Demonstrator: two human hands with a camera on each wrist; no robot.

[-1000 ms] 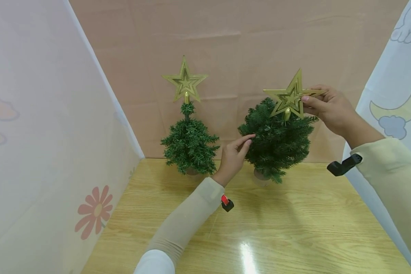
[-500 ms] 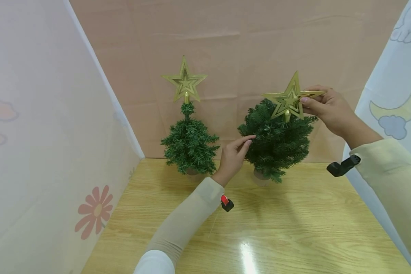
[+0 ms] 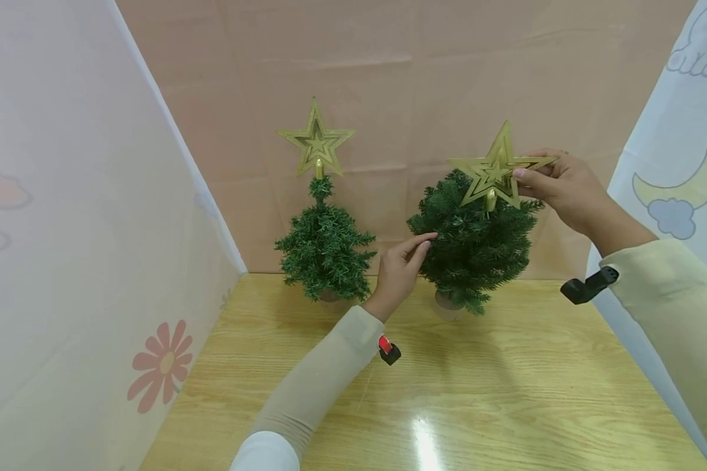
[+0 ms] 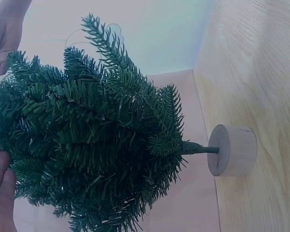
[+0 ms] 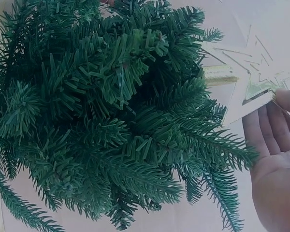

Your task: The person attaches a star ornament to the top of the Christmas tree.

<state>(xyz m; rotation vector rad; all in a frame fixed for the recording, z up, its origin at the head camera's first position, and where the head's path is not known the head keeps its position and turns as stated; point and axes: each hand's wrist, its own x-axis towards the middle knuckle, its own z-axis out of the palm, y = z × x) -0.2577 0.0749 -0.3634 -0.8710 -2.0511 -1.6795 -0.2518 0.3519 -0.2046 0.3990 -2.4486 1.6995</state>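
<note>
My right hand (image 3: 565, 190) pinches one arm of a gold star tree topper (image 3: 495, 171) between thumb and fingers. The star's short socket meets the top of the right-hand small Christmas tree (image 3: 477, 242); branches hide how far it sits on the tip. In the right wrist view the topper (image 5: 220, 76) lies against the needles, its star pale and washed out. My left hand (image 3: 397, 271) touches that tree's left side with its fingertips, fingers fairly straight in the left wrist view. A round wooden base (image 4: 234, 151) carries the tree's thin trunk.
A second small Christmas tree (image 3: 326, 252) stands to the left, with another gold star (image 3: 317, 140) upright on its tip. Both trees are on a wood-grain table (image 3: 477, 392), close to a peach backdrop (image 3: 383, 98). Printed white cloths hang at both sides.
The gold star in my right hand has shifted slightly left and tilted a little more to the left. My left hand stays at the tree's side.
</note>
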